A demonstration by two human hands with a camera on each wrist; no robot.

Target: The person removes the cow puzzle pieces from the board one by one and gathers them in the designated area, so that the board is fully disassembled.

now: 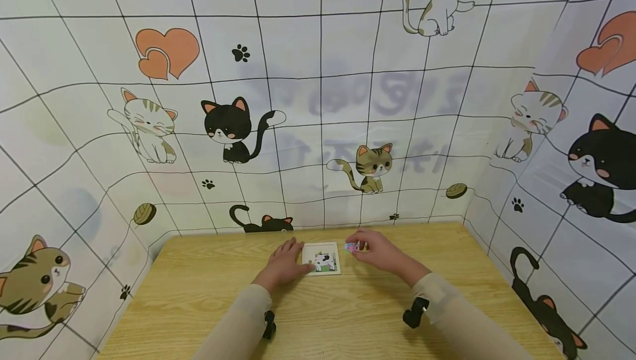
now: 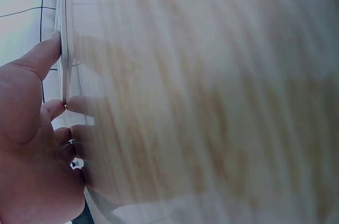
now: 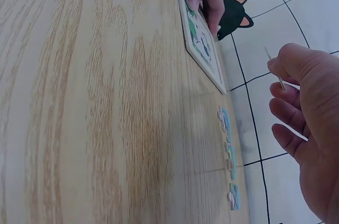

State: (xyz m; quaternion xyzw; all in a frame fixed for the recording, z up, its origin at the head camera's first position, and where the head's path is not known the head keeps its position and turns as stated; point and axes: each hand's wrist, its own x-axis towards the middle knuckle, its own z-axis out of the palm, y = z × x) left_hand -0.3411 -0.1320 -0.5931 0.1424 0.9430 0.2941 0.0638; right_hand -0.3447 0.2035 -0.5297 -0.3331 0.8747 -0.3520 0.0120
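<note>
A flat, pale-framed jigsaw board [image 1: 321,273] with a black-and-white cow picture lies on the wooden table. My left hand [image 1: 285,263] rests at its left side, the thumb over the lower part of the picture and the fingers by the far left edge. In the left wrist view the thumb [image 2: 45,54] touches the board's side. Just right of the board, my right hand [image 1: 377,249] pinches a small pink-and-blue jigsaw piece [image 1: 351,247] between thumb and fingertips. The right wrist view shows this piece [image 3: 281,82] nearly edge-on, raised over the table.
Several loose jigsaw pieces [image 3: 231,163] lie in a row on the table [image 3: 106,102], right of the board near the far edge. A cat-printed sheet [image 1: 298,100] hangs behind the table and along both sides. Each sleeve carries a black wrist camera [image 1: 415,312].
</note>
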